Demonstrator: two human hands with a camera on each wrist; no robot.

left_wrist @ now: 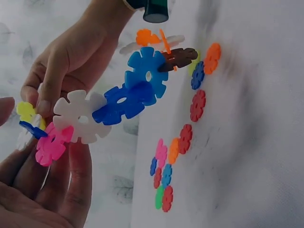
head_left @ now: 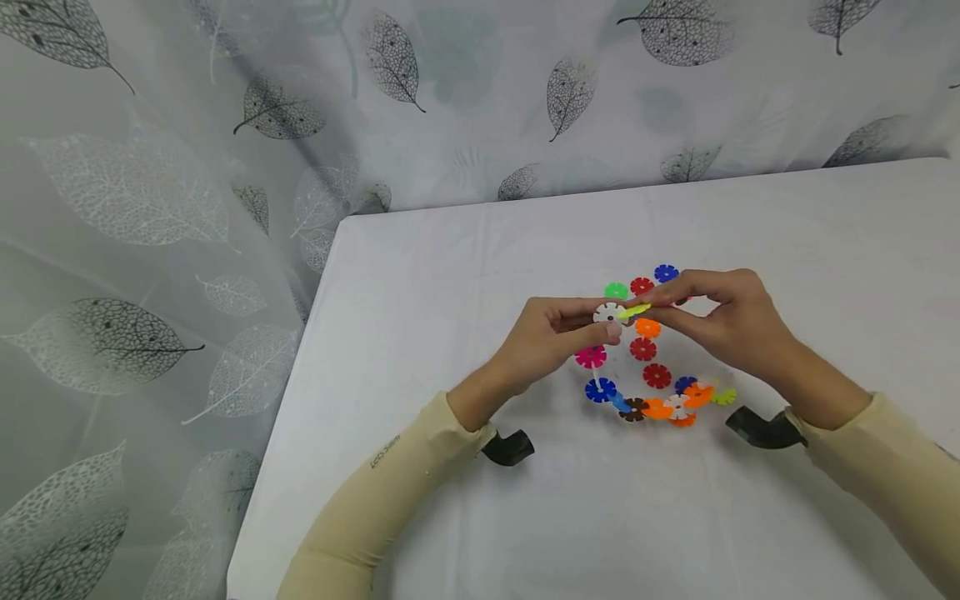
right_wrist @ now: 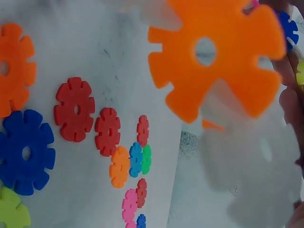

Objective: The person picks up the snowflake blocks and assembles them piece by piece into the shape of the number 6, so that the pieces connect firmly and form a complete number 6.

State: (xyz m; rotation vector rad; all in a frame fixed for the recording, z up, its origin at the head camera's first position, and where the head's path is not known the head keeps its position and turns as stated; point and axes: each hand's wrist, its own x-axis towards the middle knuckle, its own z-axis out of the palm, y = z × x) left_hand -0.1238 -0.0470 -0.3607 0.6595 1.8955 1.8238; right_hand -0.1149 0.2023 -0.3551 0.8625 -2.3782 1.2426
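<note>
A curved chain of slotted plastic flower discs hangs between and below the two hands; its pink disc (head_left: pixel 591 357), dark blue disc (head_left: pixel 600 389) and brown disc (head_left: pixel 634 409) show in the head view. My left hand (head_left: pixel 558 333) grips the chain's upper end, with a white disc (head_left: pixel 609 313) between thumb and fingers. From the other side my right hand (head_left: pixel 720 321) pinches a yellow disc (head_left: pixel 635 310) that overlaps the white one's edge. In the left wrist view a small blue disc (left_wrist: pixel 32 129) sits beside the yellow disc (left_wrist: pixel 26 112). Up close in the right wrist view is an orange chain disc (right_wrist: pixel 213 80).
Loose discs lie on the white table (head_left: pixel 420 333) under and behind the hands: several red ones (head_left: pixel 657 376), a green one (head_left: pixel 616 290), a blue one (head_left: pixel 666 273) and a yellow-green one (head_left: pixel 724 397). Behind the table hangs a leaf-print curtain (head_left: pixel 465 100).
</note>
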